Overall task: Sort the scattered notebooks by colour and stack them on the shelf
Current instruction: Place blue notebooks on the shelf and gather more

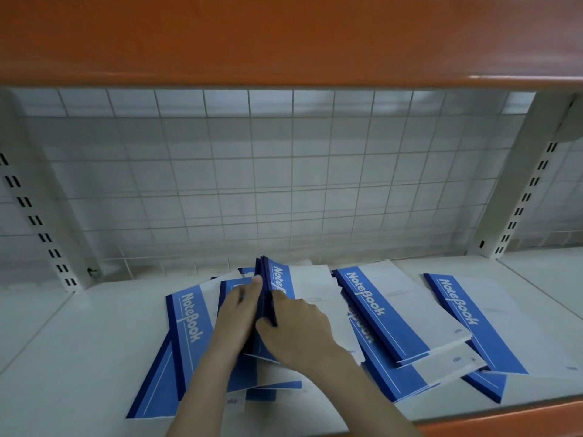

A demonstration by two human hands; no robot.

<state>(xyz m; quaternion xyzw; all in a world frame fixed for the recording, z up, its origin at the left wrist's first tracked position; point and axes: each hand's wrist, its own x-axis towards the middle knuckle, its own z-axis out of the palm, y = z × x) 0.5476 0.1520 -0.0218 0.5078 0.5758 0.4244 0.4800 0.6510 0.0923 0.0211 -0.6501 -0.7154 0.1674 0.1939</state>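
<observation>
You see dim, cool, soft light; the orange metal upper shelf edge point(284, 42) blurs and bows with wide-angle distortion.

The gathered bundle of notebooks point(277, 288) pinched between the left hand point(239, 313) and the right hand point(296, 326) shows dark navy spines, a mid-blue band with white "NoteBook" lettering, and a pale grey-white cover beyond it. The notebook left of the grip point(186, 323) has the same navy edge, blue band and thin white line. The notebooks right of the grip point(400, 313) repeat that pattern. Under them the shelf point(79, 357) is off-white with an orange front lip; behind the grip, a white wire grid point(284, 184); overhead, an orange board point(284, 36).
</observation>
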